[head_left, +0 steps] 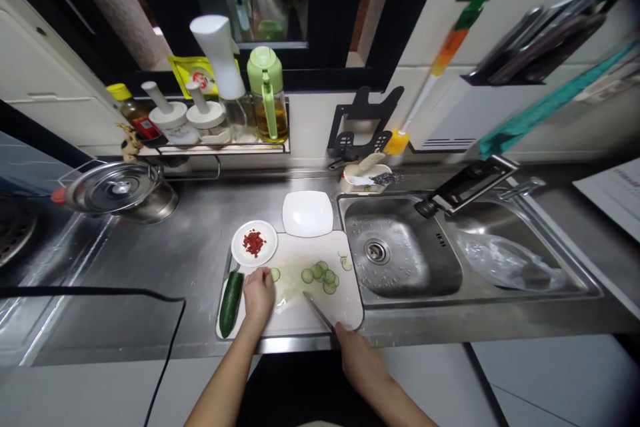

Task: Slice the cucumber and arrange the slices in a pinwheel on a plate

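Note:
My left hand (259,295) rests on the white cutting board (295,320) with its fingers curled. A round, pale green piece of cucumber (275,274) shows at its fingertips; how far it reaches under the hand is hidden. In my right hand (361,355) is a knife (319,310), its blade pointing up and left over the board's front part. Several thin cucumber slices (320,273) lie overlapped right of centre, and thin slivers (345,261) sit near the right edge. A dark green cucumber (231,305) lies along the left edge, beside my left hand.
A small plate of chopped red pieces (254,243) overlaps the board's back left corner. Behind the board is a white dish (307,213). The sink (400,260) adjoins on the right. A lidded pot (125,190) stands left, below a condiment rack (220,149). A black cable (167,353) hangs front left.

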Available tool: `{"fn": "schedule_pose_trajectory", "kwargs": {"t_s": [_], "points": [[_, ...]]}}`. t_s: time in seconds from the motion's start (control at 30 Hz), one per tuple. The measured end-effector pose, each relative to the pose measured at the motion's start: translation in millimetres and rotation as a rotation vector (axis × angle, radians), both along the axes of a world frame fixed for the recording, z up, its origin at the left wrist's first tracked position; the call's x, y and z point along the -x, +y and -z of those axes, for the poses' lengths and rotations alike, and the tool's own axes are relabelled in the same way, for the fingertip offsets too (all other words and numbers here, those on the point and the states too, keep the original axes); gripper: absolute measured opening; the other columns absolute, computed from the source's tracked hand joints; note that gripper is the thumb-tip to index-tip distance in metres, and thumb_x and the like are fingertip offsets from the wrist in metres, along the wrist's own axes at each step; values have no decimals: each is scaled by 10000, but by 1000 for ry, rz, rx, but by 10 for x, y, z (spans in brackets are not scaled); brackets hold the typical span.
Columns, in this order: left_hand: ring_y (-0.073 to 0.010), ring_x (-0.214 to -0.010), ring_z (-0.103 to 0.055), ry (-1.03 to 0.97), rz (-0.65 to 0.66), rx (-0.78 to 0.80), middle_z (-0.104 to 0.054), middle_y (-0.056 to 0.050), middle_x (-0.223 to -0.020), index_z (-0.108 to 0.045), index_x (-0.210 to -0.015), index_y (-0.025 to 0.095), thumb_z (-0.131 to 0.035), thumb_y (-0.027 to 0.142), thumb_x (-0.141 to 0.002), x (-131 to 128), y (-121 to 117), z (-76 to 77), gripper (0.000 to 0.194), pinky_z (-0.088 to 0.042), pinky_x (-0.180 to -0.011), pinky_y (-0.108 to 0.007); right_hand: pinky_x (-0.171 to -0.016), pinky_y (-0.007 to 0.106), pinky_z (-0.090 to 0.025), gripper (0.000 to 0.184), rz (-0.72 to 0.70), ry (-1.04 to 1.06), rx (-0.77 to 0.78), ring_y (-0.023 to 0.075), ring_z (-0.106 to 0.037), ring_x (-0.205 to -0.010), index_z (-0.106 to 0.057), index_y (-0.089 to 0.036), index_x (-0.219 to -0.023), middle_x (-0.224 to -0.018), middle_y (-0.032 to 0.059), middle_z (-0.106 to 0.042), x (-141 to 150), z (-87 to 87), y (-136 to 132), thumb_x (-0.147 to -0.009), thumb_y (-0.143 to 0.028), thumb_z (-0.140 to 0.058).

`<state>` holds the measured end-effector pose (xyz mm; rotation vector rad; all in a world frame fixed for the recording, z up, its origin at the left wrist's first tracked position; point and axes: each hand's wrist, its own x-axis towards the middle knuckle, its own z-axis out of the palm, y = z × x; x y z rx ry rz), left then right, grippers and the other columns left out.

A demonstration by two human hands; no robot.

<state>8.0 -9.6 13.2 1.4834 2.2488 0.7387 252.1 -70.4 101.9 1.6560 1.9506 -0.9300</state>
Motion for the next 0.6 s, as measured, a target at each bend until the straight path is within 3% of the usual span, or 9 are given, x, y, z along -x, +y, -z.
{"fn": "schedule_pose_trajectory", "kwargs": {"t_s": [0.2, 0.37, 0.6], "points": [[-220, -903, -541, 64, 174, -110, -603, -96, -925, -662, -976, 183, -442, 231, -860, -185, 5, -21, 254, -427, -842, -366, -819, 304, -426, 624, -44, -13, 21, 248, -582, -1027, -412, -116, -1359, -1107, 160, -626, 16, -11, 11, -771, 38, -271], [-213, -913, -523, 20, 418, -30, -586, -92, -961, -615, -1130, 187, -470, 186, -831, -520, 158, -13, 332, -433, -806, -351, -794, 294, -444, 619, -31, 16, 15, 239, -603, -987, -451, -137, -1320, -1072, 135, -644, -2, 16, 6, -759, 51, -268], [-203, -917, -492, 84, 559, 67, -565, -80, -977, -631, -1106, 229, -428, 158, -848, -639, 239, -3, 336, -391, -820, -351, -831, 333, -446, 651, -20, 43, 33, 269, -585, -1010, -409, -136, -1362, -1105, 147, -628, -64, 122, -65, -751, 47, -278]]}}
